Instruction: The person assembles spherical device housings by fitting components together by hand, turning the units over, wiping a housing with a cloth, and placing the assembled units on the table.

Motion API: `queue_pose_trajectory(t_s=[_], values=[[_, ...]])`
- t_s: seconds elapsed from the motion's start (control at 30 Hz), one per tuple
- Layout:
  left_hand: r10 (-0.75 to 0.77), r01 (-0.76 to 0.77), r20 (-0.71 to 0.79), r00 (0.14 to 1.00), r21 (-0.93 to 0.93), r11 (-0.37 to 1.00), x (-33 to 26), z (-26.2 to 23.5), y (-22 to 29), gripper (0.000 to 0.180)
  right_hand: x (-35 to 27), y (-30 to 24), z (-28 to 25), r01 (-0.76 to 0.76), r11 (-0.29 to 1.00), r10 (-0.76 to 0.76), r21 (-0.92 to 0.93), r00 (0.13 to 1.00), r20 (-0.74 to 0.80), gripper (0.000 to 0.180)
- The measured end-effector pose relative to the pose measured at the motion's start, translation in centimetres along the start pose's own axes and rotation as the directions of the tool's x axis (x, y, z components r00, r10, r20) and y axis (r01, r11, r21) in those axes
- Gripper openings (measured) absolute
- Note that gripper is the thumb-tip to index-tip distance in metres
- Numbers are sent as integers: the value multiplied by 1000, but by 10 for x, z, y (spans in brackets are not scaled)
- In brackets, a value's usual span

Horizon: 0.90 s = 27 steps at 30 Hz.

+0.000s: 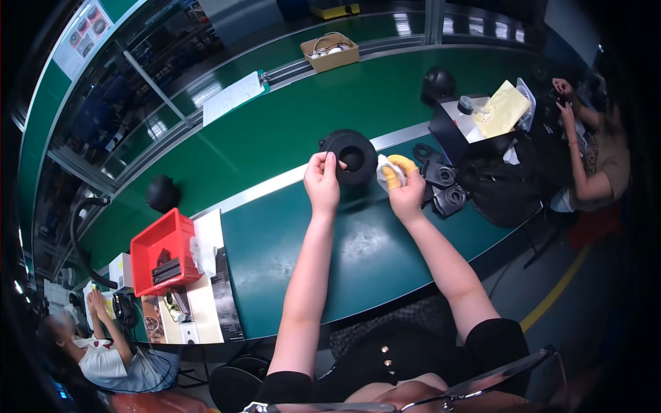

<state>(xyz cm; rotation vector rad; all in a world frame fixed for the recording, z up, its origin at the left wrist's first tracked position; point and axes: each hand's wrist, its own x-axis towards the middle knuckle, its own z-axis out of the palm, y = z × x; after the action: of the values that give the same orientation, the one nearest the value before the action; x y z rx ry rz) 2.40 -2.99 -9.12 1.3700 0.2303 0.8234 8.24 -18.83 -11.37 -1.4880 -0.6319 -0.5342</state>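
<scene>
My left hand (322, 184) grips the near left edge of a black round housing (363, 143), which has a round opening in its face. The housing is held up over the far edge of the green work mat. Close to its right side, my right hand (407, 193) pinches a crumpled white cloth (382, 173). Yellow covers (402, 163) sit on some fingers of that hand. Whether the cloth touches the housing I cannot tell. Just right of this hand lie several black moulded parts (447, 186) on the mat.
A red bin (141, 265) with dark strips stands at left, near a black round housing (163, 193). Another black housing (438, 84) and a black box (447, 141) with papers are at right. A clipboard (234, 98) and a cardboard box (334, 58) lie farther back. Co-workers sit at both sides.
</scene>
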Motion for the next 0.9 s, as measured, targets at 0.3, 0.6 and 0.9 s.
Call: queue_pose_trajectory(t_s=[0.3,0.6,0.9], values=[[138,-134,-90,986,48,990,-26,18,-35,14,-17,8,-4,386,873,-300,-298,907,295,26],[147,-142,-108,983,50,989,-26,13,-36,15,-13,10,-3,422,846,-351,-327,901,254,31],[146,-137,-151,978,68,988,-16,5,-34,16,-21,11,-9,495,837,-387,-234,837,387,30]])
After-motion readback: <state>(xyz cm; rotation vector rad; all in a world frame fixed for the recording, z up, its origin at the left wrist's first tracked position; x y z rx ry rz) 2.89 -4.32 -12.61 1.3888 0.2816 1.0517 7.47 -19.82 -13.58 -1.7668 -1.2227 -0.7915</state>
